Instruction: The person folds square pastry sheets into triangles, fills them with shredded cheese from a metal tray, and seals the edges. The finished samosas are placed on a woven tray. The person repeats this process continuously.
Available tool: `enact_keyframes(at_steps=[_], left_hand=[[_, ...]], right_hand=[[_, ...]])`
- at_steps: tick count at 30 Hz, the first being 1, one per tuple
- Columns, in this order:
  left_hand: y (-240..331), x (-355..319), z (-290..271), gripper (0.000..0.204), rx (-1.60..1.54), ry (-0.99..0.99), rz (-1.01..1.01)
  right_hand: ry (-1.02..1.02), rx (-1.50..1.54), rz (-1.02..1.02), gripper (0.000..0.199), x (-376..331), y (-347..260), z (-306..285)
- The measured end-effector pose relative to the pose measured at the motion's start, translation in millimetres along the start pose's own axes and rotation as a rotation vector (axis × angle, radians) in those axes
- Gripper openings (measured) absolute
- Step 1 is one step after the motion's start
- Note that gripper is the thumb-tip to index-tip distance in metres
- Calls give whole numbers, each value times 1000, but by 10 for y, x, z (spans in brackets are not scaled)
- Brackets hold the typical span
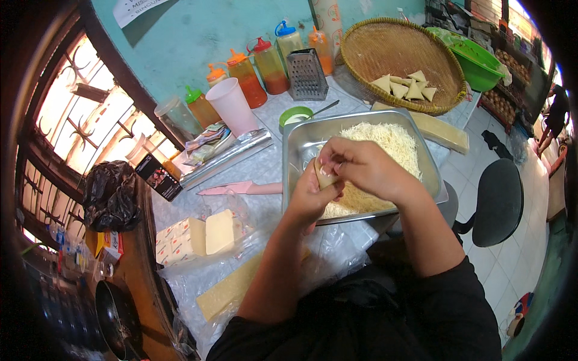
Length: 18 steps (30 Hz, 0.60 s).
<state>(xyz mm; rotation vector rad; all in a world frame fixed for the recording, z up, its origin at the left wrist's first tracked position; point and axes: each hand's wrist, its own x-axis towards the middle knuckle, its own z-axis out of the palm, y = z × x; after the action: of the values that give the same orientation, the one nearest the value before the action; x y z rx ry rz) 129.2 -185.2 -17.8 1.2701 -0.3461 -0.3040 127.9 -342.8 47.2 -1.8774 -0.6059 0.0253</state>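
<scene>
Over a metal tray [289, 157], both of my hands work on a small cone-shaped piece of pastry wrapper [325, 176]. My left hand [308, 197] is closed round its lower part. The fingers of my right hand [364, 163] pinch at its upper edge; the fingertips partly cover what is inside. A heap of pale grated cheese [388, 144] fills much of the tray below, partly hidden by my hands. Just beyond the tray sits a green bowl [291, 112] of white paste with a spoon in it.
Folded triangular pastries [414, 90] lie on a round woven tray [385, 48] at the back right. A grater [307, 75] stands by sauce bottles [269, 66]. To the left are a pink knife [241, 188], a cheese block [220, 231] and wrapper sheets [232, 286]. A black chair [498, 201] stands right.
</scene>
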Motion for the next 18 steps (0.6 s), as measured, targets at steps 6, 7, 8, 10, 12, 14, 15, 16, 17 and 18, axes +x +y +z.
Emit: enact_keyframes(at_steps=[6, 7, 8, 10, 12, 14, 15, 16, 17, 18], left_hand=[[68, -11, 5, 46, -26, 81, -18], [91, -12, 7, 46, -44, 110, -22], [117, -12, 5, 47, -47, 115, -33], [156, -24, 10, 48, -111, 115, -52], [187, -41, 2, 49, -177, 101, -64], [203, -43, -19, 50, -251, 52, -50], [197, -43, -26, 51, -247, 60, -58], [191, -38, -33, 52, -249, 59, -50], [181, -34, -40, 53, -254, 45, -28], [166, -28, -42, 55, -216, 54, -27]], right_hand=[[202, -458, -11, 18, -81, 162, -407], [51, -575, 111, 19, -108, 204, -411], [-89, -673, 166, 21, -118, 250, -368], [-388, -752, 322, 24, -158, 322, -279], [-529, -665, 461, 30, -201, 368, -168], [-511, -648, 450, 30, -237, 391, -140], [-494, -612, 412, 30, -253, 400, -141], [-500, -620, 410, 26, -259, 409, -160], [-460, -615, 400, 25, -262, 420, -183], [-420, -611, 388, 24, -261, 433, -212]])
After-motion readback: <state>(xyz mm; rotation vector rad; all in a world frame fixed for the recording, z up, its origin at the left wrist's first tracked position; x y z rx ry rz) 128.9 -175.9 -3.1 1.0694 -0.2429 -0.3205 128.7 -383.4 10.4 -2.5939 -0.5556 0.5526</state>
